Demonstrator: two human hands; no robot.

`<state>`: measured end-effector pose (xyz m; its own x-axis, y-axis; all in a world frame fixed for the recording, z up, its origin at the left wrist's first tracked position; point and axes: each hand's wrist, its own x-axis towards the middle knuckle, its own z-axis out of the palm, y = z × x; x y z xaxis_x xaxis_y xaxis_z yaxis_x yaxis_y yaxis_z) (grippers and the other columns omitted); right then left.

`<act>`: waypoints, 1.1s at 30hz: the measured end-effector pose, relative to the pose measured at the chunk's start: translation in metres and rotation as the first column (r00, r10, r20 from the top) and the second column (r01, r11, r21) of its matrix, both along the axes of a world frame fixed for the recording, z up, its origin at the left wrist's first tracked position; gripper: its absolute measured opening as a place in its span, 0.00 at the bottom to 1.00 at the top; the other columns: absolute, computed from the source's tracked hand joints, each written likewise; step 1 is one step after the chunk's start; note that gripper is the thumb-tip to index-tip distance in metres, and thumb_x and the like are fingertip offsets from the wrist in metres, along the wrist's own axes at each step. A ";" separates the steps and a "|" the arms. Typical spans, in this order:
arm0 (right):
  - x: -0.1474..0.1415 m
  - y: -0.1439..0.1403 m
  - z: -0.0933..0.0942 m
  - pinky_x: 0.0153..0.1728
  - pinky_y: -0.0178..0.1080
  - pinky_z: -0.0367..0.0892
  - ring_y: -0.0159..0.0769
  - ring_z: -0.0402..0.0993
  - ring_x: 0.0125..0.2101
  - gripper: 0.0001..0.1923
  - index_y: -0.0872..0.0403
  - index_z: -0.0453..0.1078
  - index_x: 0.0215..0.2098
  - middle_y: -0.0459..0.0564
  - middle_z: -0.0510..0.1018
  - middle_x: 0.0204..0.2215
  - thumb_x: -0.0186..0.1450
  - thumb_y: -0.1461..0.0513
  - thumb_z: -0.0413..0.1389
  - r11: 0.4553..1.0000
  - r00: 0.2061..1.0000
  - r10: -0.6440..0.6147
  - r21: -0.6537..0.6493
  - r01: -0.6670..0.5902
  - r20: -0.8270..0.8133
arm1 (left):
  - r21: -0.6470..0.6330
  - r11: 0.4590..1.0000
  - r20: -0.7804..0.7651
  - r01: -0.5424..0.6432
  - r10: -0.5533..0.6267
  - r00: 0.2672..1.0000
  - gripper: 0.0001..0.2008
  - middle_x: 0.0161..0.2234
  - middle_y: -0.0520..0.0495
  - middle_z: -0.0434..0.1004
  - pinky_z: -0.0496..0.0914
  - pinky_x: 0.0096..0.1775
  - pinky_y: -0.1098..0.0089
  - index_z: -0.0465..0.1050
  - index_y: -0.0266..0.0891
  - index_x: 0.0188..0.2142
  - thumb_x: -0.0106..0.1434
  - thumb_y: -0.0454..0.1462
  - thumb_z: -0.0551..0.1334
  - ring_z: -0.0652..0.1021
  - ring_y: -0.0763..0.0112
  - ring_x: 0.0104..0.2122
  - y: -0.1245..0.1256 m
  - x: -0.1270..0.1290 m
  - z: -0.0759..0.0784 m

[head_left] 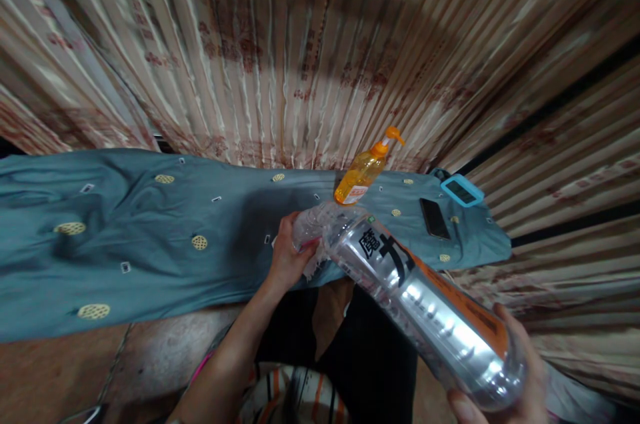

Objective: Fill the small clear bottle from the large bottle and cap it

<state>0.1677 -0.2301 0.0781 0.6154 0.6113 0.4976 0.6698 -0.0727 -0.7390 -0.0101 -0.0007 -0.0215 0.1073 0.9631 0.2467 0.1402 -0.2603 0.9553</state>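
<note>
A blue patterned cloth (pixel 150 237) covers the desk in front of a striped curtain (pixel 300 44). Above its near edge, the right hand (pixel 505 384) has its fingers wrapped around the base of a large clear plastic bottle (pixel 425 304), while the left hand (pixel 290 254) closes its fingers on the bottle's neck end. An orange pump bottle (pixel 363 174), a black phone (pixel 434 217) and a small blue-framed device (pixel 461 191) lie on the cloth just beyond.

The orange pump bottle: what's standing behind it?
Behind the orange pump bottle hangs a striped patterned curtain, reaching down to the blue cloth. Whatever lies beyond the curtain is covered. The clear bottle hides the pump bottle's base.
</note>
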 end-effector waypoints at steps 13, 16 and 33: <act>0.009 -0.003 -0.009 0.60 0.62 0.51 0.62 0.63 0.57 0.53 0.50 0.57 0.71 0.59 0.67 0.61 0.53 0.42 0.67 0.997 0.997 0.068 0.031 -0.069 0.035 | 0.024 1.000 -0.010 -0.016 0.016 1.000 0.29 0.48 0.45 0.74 0.71 0.53 0.57 0.66 0.42 0.53 0.53 0.41 0.69 0.76 0.59 0.49 0.000 0.001 -0.002; 0.005 -0.001 -0.006 0.61 0.62 0.51 0.62 0.63 0.58 0.52 0.50 0.58 0.71 0.59 0.67 0.61 0.54 0.41 0.67 0.998 0.998 0.055 0.018 -0.055 0.029 | 0.026 0.999 -0.013 -0.021 0.022 1.000 0.28 0.48 0.45 0.74 0.71 0.53 0.58 0.66 0.42 0.53 0.53 0.41 0.69 0.76 0.59 0.49 0.000 0.001 -0.001; -0.002 0.003 -0.003 0.53 0.52 0.60 0.58 0.67 0.55 0.54 0.54 0.58 0.70 0.60 0.68 0.60 0.54 0.39 0.65 1.000 1.000 0.009 0.021 -0.009 -0.019 | 0.029 0.999 0.003 -0.020 0.020 1.000 0.29 0.48 0.45 0.73 0.71 0.53 0.57 0.67 0.42 0.53 0.52 0.43 0.70 0.76 0.58 0.49 0.001 0.002 -0.004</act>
